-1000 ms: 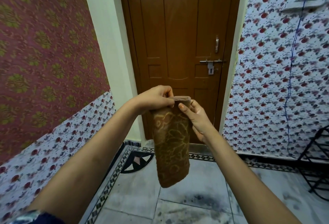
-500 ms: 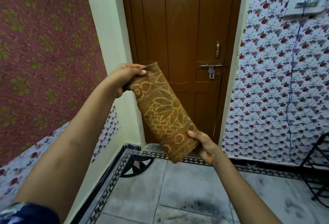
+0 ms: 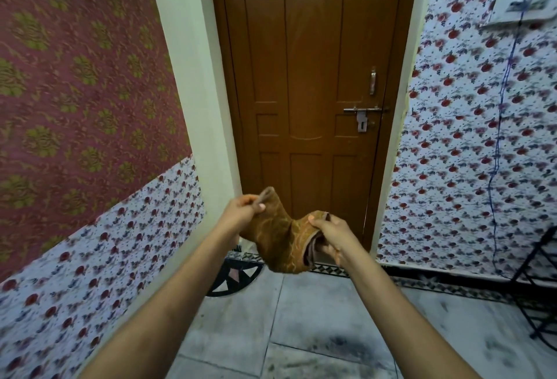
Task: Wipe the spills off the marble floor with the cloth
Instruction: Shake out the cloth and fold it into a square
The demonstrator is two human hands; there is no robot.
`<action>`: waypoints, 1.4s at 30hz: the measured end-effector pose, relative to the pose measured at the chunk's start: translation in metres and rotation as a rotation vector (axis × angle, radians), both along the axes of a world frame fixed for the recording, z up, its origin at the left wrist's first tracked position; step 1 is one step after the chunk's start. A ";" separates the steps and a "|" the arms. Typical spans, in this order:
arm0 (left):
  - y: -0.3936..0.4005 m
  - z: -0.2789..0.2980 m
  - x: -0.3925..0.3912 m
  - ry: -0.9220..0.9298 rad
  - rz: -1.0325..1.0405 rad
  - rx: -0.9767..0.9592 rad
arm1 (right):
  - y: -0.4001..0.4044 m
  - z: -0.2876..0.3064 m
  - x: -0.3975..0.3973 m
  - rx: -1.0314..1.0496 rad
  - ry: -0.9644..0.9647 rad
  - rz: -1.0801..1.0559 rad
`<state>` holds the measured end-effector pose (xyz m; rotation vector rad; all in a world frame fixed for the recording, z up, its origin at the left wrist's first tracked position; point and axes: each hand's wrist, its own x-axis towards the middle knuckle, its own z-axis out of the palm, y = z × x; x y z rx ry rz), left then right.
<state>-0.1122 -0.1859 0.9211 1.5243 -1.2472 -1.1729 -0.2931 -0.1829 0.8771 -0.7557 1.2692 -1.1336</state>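
Note:
I hold a brown patterned cloth (image 3: pixel 278 235) in the air in front of the door, folded over and sagging between both hands. My left hand (image 3: pixel 242 211) pinches its upper left corner. My right hand (image 3: pixel 330 235) grips the right end, fingers curled round the folded edge. Below lies the grey marble floor (image 3: pixel 316 312), with dark smudged spills (image 3: pixel 346 345) on the tiles near the bottom middle and more marks to the right.
A shut brown wooden door (image 3: pixel 310 77) with a bolt (image 3: pixel 363 110) faces me. Patterned walls close in on the left and right. A black metal rack (image 3: pixel 539 285) stands at the right edge. A blue cord (image 3: pixel 500 137) hangs down the right wall.
My left hand has come down from head height to chest height, and my right hand has risen to meet it. The cloth, stretched diagonally before, now hangs bunched between the hands.

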 end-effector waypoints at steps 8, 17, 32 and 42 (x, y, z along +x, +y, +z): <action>0.021 -0.038 -0.040 -0.019 -0.091 -0.086 | 0.005 -0.002 0.021 0.037 -0.075 -0.032; 0.021 -0.033 -0.034 -0.306 -0.245 -0.263 | 0.011 0.012 0.019 -0.002 -0.246 0.090; 0.017 -0.013 -0.021 0.583 -0.024 0.102 | 0.035 -0.018 0.016 0.005 -0.366 0.107; 0.025 -0.057 -0.007 0.340 0.011 0.199 | 0.038 -0.036 0.013 -0.074 -0.035 0.008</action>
